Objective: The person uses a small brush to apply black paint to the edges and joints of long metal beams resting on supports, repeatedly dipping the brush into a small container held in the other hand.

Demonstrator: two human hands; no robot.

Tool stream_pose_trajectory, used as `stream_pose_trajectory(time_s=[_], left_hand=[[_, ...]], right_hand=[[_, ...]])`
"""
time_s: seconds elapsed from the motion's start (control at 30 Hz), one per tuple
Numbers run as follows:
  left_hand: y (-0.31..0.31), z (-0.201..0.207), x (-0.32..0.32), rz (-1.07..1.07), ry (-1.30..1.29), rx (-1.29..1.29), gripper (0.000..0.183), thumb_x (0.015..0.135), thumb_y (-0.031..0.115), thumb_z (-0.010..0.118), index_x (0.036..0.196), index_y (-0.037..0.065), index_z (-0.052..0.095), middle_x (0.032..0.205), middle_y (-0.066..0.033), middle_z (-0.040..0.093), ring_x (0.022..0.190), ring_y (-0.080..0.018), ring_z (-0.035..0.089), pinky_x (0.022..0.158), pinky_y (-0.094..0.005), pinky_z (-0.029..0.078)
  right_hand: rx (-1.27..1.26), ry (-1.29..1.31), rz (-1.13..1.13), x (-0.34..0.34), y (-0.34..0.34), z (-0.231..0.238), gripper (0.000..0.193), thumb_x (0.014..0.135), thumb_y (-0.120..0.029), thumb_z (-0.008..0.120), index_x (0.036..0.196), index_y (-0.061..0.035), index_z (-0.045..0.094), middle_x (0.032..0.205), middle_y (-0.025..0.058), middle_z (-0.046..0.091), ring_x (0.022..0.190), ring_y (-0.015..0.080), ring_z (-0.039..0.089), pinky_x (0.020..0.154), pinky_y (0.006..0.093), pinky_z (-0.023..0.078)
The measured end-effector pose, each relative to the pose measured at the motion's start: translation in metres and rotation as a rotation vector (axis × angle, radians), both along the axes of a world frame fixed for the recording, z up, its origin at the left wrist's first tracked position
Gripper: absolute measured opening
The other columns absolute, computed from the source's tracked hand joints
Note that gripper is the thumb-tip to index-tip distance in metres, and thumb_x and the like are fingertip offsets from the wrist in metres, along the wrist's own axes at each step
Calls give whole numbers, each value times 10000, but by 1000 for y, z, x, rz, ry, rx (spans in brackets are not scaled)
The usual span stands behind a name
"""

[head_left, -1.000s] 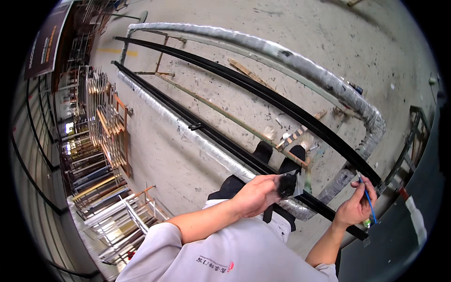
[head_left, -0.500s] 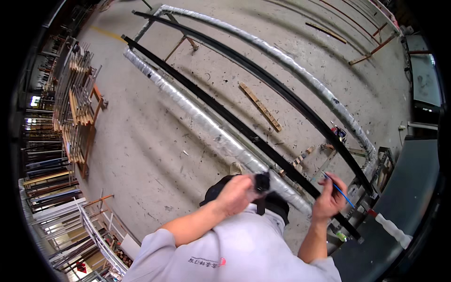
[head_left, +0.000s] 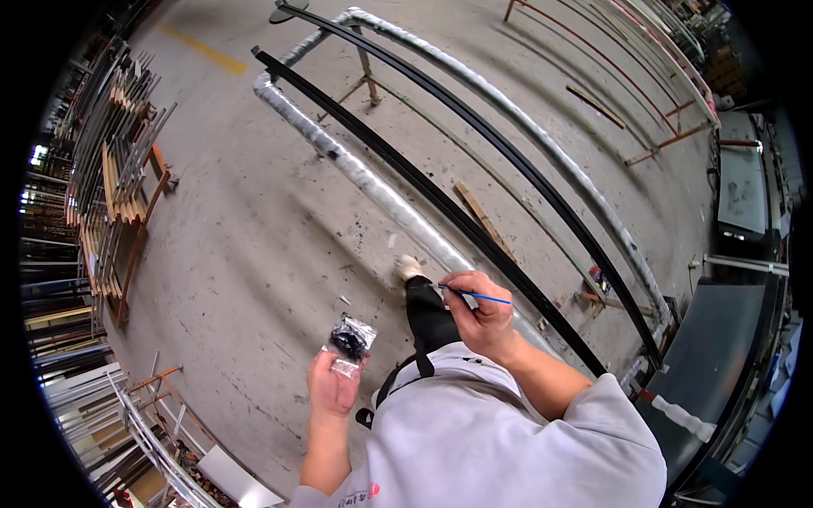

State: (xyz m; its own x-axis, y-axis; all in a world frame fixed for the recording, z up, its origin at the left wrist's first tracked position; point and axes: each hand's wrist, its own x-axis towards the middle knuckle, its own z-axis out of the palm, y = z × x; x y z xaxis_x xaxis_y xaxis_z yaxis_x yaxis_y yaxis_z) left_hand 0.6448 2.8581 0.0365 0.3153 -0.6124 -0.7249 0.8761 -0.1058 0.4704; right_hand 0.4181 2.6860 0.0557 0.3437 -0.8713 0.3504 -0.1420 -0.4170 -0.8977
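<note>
My left hand grips a small crinkled clear packet with a glossy black mass in it, held out over the floor. Between the fingertips of my right hand is a thin blue-handled brush, its dark narrow tip pointing left. This hand is above the near wrapped rail of a long rack, which is covered in silvery film. Two long black bars lie lengthwise across the rack, and neither hand touches them.
Wooden strips lie on the concrete floor beneath the rack. A dark flat panel surface stands at the right, with a white-wrapped handle near it. On the left are racks of stacked profiles. Another rusty rack stands at far right.
My left hand has moved left and down with the packet, which has turned toward view. My right hand has come left with the brush. The view has shifted, and a shoe now shows.
</note>
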Motion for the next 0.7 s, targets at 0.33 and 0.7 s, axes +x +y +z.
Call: stream_pose_trajectory(time_s=[0.33,0.7], left_hand=[[-145,-1,218,23,-57,44,356,876,89,424,1154,-56,592,1150,-182,654,1049,-347,634,888,-510,528],[-324,14,471,114,-52,16,345,872,72,421,1136,-79,581,1153,-196,640,1038,-352,638,903,-533,535]], right_hand=[[197,-55,8,249,-171,-30,135,816,40,705,932,-10,659,887,133,688,816,305,669,733,364,534],[48,-183,98,520,-350,-11,186,792,63,717,942,-6,630,912,138,690,825,315,661,720,373,524]])
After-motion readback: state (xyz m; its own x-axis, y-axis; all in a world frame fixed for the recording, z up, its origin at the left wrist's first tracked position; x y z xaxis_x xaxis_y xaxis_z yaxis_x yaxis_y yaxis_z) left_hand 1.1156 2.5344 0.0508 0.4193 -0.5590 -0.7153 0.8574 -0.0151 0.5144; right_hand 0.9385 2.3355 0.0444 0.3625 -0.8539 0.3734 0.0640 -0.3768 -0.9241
